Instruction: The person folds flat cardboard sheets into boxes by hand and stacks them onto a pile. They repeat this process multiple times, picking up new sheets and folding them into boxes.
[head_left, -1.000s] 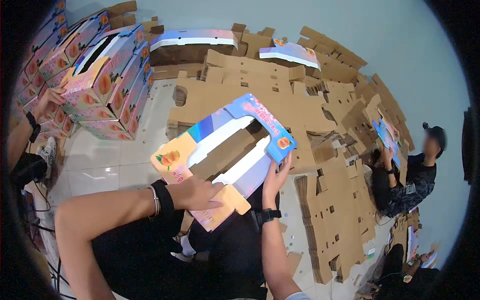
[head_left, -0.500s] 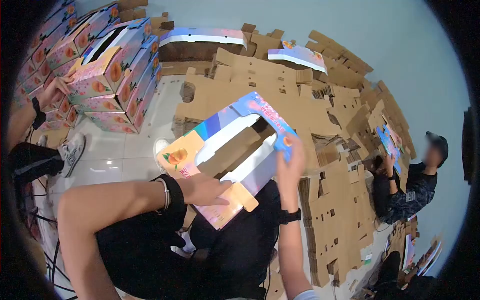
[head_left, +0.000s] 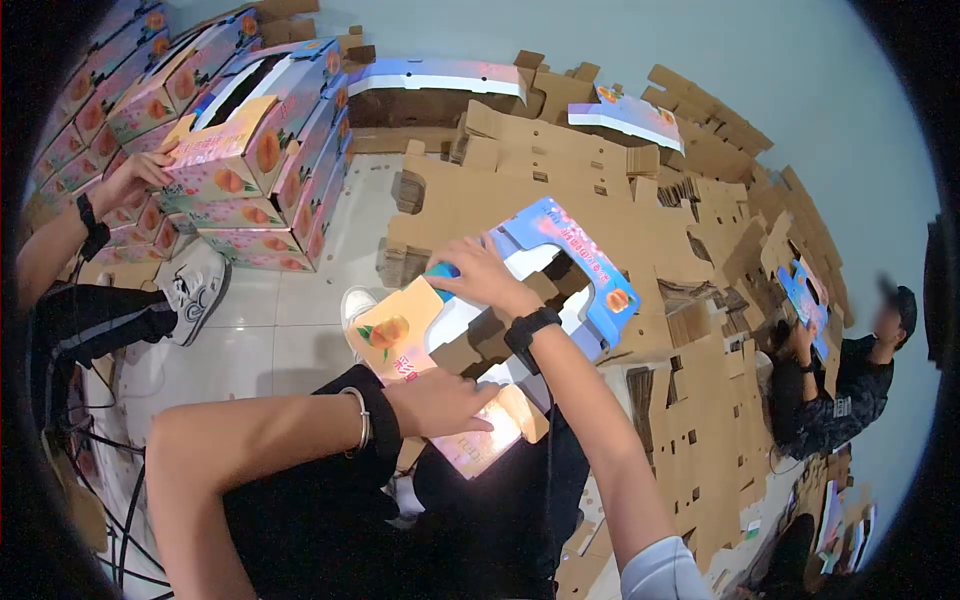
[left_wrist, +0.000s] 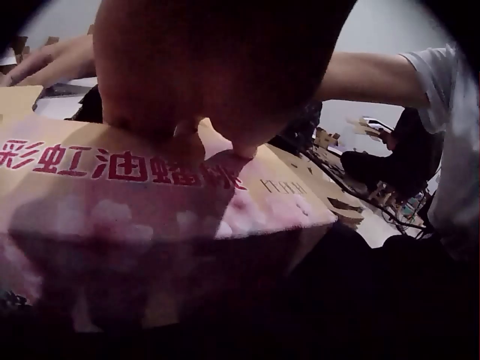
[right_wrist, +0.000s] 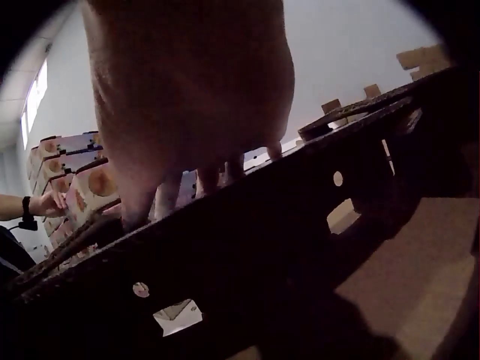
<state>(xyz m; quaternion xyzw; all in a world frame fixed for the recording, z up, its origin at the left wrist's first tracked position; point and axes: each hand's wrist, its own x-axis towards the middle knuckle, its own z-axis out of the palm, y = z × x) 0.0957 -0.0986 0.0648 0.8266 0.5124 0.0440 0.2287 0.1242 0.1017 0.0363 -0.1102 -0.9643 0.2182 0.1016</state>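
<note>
A peach-printed cardboard box [head_left: 403, 366] rests tilted over the person's lap. Its top has a long cut-out, with a blue end panel [head_left: 600, 270] far off and an orange end nearer. My left hand [head_left: 437, 403] lies on the near orange end, its fingertips pressing the printed face beside a small folded flap [head_left: 520, 413]. Across the box, my right hand [head_left: 483, 272] rests palm down on the far long edge. Its fingers [right_wrist: 169, 191] reach over that edge in the right wrist view. The dark inside of a wall with holes [right_wrist: 247, 247] shows below them.
Finished peach boxes [head_left: 250, 150] stand stacked at the left, where another person's hand [head_left: 135, 180] touches one. Flat cardboard stacks [head_left: 690, 440] cover the floor ahead and right. A seated person [head_left: 840, 390] at the right holds a blue printed piece [head_left: 803, 300].
My right hand has left the blue end's right corner and moved left to the far long edge. My left hand stays on the orange end. The view has shifted slightly.
</note>
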